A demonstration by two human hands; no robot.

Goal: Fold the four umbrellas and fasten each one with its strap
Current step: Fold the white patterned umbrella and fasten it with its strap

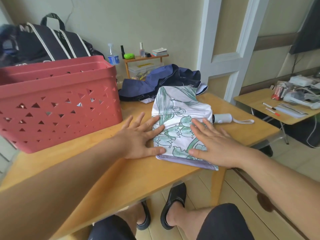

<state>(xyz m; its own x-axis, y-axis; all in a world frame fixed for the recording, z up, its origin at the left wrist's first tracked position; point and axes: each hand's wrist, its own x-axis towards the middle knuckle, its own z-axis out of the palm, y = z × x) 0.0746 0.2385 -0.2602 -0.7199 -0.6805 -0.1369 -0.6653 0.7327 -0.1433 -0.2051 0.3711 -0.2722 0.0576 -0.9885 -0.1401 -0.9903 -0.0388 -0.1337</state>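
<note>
Floral umbrella (174, 118) flattened, white with green leaves, lavender edge

Wooden table (107, 172): red basket (57, 108), two umbrellas (180, 122).

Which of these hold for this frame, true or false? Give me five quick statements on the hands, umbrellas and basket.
1. Both hands lie flat on the floral umbrella. True: left hand and right hand press its fabric with straight fingers.
2. The red basket stands right of the floral umbrella. False: it stands to its left.
3. The floral umbrella's white handle points right, its wrist loop on the table. True.
4. The navy umbrella is folded and strapped. False: it lies loose and crumpled behind the floral one.
5. The right hand holds a strap. False: it holds nothing.
</note>
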